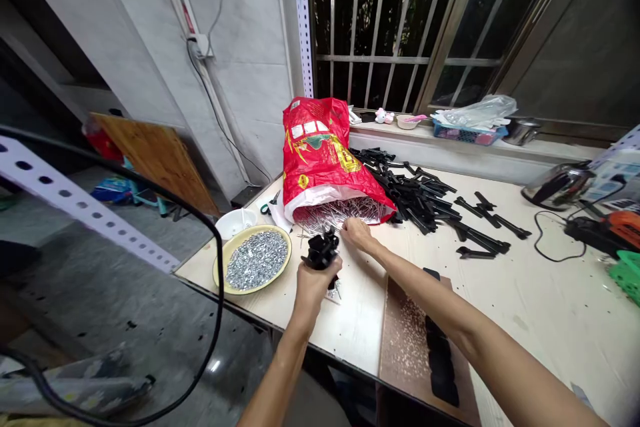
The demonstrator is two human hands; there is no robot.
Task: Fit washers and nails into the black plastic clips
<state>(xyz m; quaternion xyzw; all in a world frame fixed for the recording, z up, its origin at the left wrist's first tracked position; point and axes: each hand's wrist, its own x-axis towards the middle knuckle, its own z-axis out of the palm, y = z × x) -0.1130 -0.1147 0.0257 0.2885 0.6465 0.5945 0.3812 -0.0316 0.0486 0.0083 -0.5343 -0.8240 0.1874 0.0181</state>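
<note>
My left hand point(313, 285) is closed around a black plastic part point(321, 248) with a blurred upper end, held over the front of the table. Whether it is one piece or a few together, I cannot tell. My right hand point(357, 235) reaches to the mouth of a red woven bag point(320, 153) lying on its side. Its fingers are bent together among the thin metal rods point(327, 212) spilling out, and what they grip is hidden. To the left, a yellowish basin point(286, 257) holds many small silvery metal pieces point(256, 260).
Black plastic parts point(420, 197) lie heaped right of the bag. A white bowl point(231, 223) and scissors point(270, 203) sit behind the basin. Beneath my right forearm is a brown board point(405, 340) with black pads point(443, 370). An electric kettle point(560, 183) stands far right; a black cable point(220, 280) hangs at left.
</note>
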